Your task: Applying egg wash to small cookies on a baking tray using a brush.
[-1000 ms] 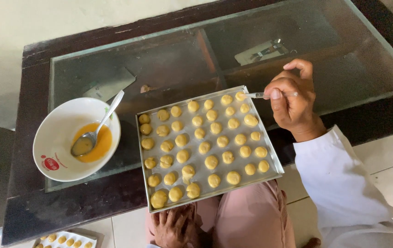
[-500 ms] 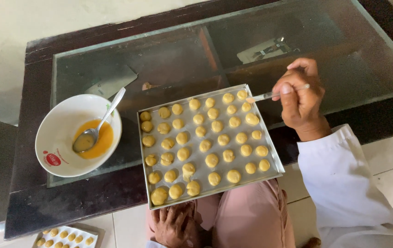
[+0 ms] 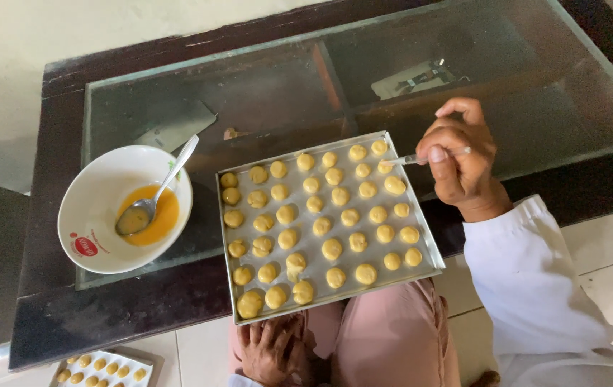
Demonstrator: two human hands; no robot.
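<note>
Landmark: baking tray (image 3: 428, 240), overhanging the near edge of the glass-topped table (image 3: 285, 79). Left of the tray, a white bowl (image 3: 95, 208) with yellow liquid and a spoon (image 3: 156, 197). Below the tray's near-left corner, the left hand (image 3: 274, 351) lies flat, released. At its far-right corner, the right hand (image 3: 461, 161) pinches a thin brush (image 3: 403, 160) over the dough balls (image 3: 331, 249). Bare glass lies beyond.

Pale yellow dough balls (image 3: 331, 249), silver tray (image 3: 223, 236), white bowl (image 3: 98, 183)
</note>
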